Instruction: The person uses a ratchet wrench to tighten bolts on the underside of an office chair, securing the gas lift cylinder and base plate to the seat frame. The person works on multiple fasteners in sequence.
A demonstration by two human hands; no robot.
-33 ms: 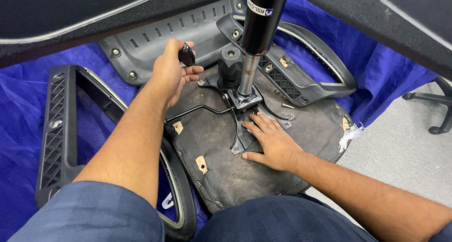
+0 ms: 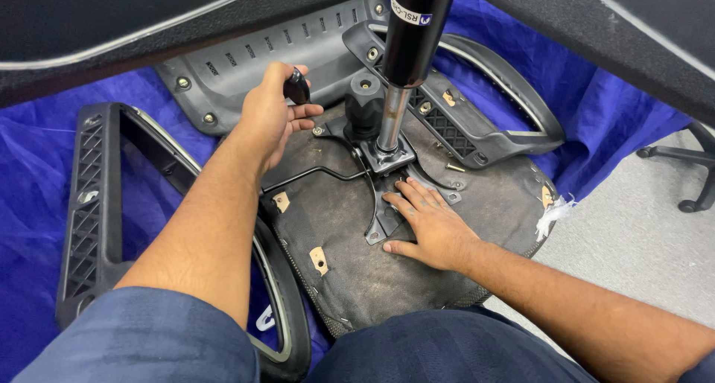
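An office chair seat (image 2: 372, 279) lies upside down, its dark fabric underside facing up. A metal mechanism plate (image 2: 387, 219) is fixed at its middle, and a black gas cylinder (image 2: 413, 33) with a chrome rod (image 2: 391, 122) rises from it. My left hand (image 2: 272, 115) is closed around a small black handle (image 2: 296, 85) just left of a black knob (image 2: 365, 104). My right hand (image 2: 432, 227) rests flat, fingers spread, on the plate and seat fabric. A thin bent lever rod (image 2: 313, 176) runs between my hands.
A grey plastic back panel (image 2: 246, 52) lies beyond the seat. Black armrest frames lie at the left (image 2: 97, 204) and right (image 2: 491, 130). A blue cloth (image 2: 611, 93) covers the floor. Dark chair base legs (image 2: 112, 26) span the top. Another chair's base (image 2: 693, 178) stands at the right.
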